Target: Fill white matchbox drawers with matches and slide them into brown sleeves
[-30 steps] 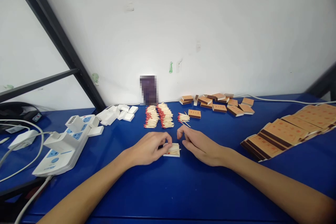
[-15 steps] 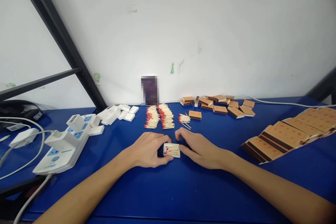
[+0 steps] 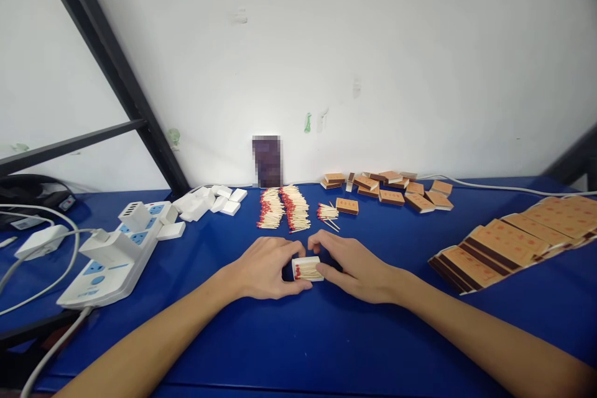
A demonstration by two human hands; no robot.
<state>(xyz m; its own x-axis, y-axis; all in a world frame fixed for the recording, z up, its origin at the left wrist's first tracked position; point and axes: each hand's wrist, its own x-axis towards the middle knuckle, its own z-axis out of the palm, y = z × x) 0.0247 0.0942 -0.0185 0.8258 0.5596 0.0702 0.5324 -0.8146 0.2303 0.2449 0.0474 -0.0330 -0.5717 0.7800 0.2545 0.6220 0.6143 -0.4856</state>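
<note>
A small white matchbox tray (image 3: 294, 268) lies on the blue table in front of me, with red-headed matches (image 3: 308, 271) lying lengthwise in it. My left hand (image 3: 270, 267) is closed around its left end, thumb on the near side and fingers on the far side. From the right, my right hand (image 3: 357, 267) reaches over the tray's right end. Its thumb touches the matches there, while the bent index finger stays apart beyond the far edge. Just behind lie a small loose bunch of matches (image 3: 328, 211) and a closed matchbox (image 3: 347, 206).
Two big match piles (image 3: 270, 209) lie farther back. White trays (image 3: 198, 202) are heaped at back left, near a power strip (image 3: 125, 267) with cables. Several matchboxes (image 3: 390, 197) stand at back right; flat matchbox sleeves (image 3: 508, 242) fan out at right. A wall closes the back.
My right thumb has come down farther over the tray's right end. The matches in the tray look fuller and more evenly lined up. The left hand keeps its hold.
</note>
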